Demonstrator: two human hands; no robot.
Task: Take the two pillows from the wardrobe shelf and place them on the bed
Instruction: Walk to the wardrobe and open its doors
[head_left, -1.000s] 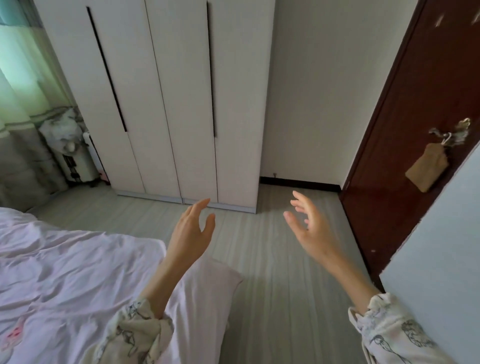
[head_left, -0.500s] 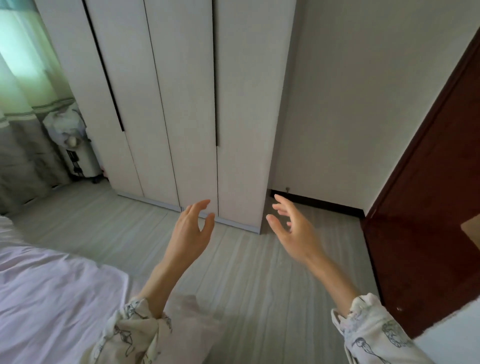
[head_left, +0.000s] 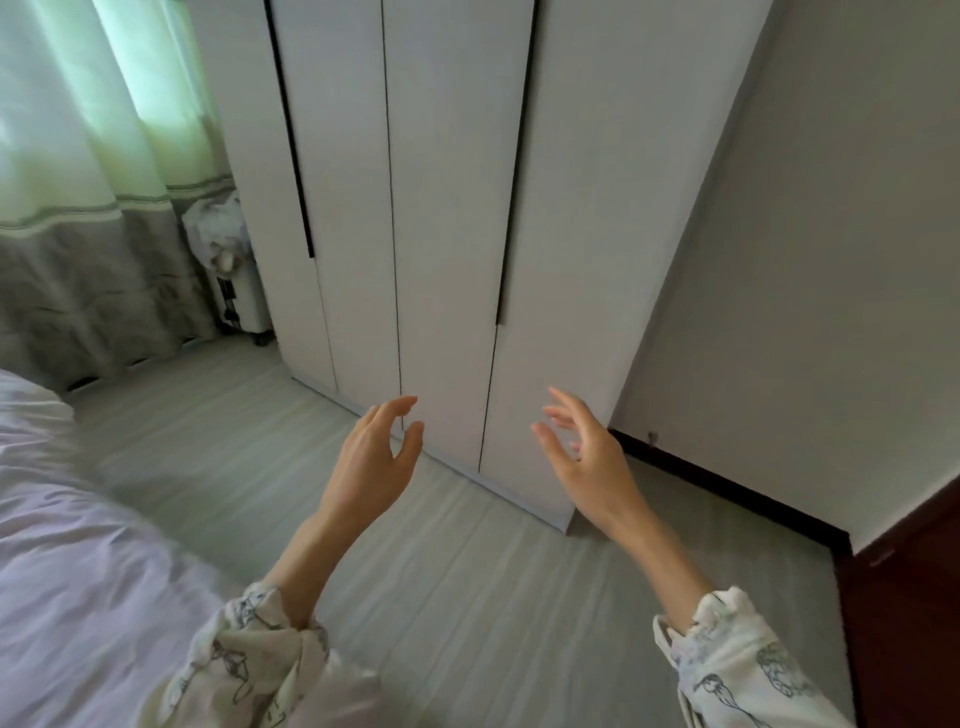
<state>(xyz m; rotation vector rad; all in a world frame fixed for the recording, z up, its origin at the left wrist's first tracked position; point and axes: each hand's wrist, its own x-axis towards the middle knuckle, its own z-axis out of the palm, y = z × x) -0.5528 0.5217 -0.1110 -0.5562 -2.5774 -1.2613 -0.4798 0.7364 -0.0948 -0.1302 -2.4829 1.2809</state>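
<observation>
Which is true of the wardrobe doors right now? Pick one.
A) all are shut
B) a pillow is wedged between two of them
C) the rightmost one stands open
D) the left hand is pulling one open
A: the wardrobe doors all sit flush and closed, and both the left hand and right hand are empty, short of them.

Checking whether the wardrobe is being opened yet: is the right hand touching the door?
Apart. The head view shows the right hand open in mid-air, short of the closed wardrobe door.

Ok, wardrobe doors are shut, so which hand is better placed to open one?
Probably the right hand: it hangs open in front of the wardrobe, nearer the long right-hand handle slot than the left hand.
</observation>
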